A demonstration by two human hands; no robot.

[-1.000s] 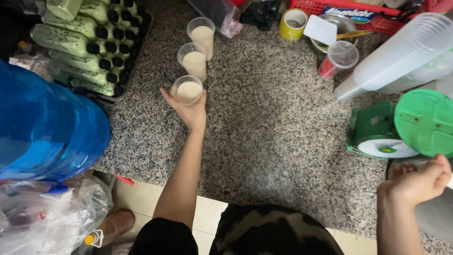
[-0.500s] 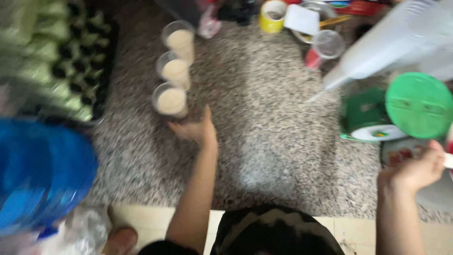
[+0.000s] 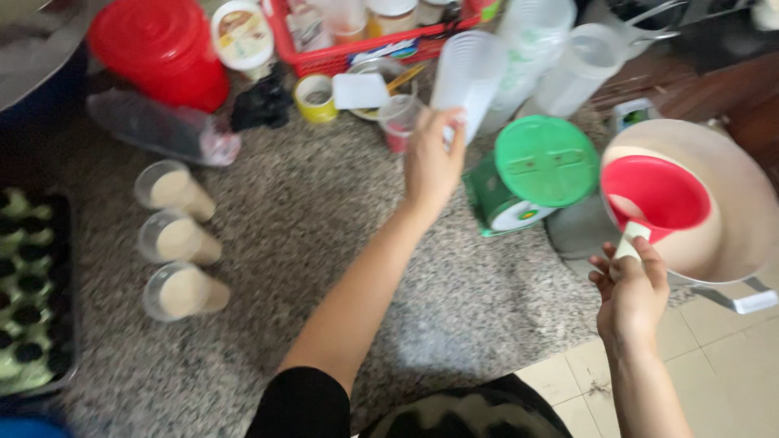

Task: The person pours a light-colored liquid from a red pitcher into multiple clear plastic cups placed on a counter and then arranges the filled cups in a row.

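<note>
My left hand [image 3: 432, 162] reaches across the speckled granite counter [image 3: 324, 235] and grips the lower end of a stack of clear plastic cups [image 3: 466, 77] lying tilted at the back. My right hand [image 3: 631, 285] holds the white handle of a red ladle [image 3: 657, 193] that rests inside a large metal pot of beige liquid [image 3: 734, 211] at the right. Three clear cups filled with the beige drink stand in a column at the left: far cup [image 3: 169, 188], middle cup [image 3: 172, 238], near cup [image 3: 178, 292].
A green kitchen scale [image 3: 535, 166] sits between my hands. Behind are a red lidded container [image 3: 162, 49], a red basket [image 3: 357, 40], a yellow tape roll [image 3: 315, 97], a small cup [image 3: 399, 120] and a clear pitcher [image 3: 580, 69]. A black tray of green items [image 3: 32, 308] lies far left.
My left hand left the three filled cups and moved right to the cup stack. The view swung right, showing the pot and red ladle in my right hand.
</note>
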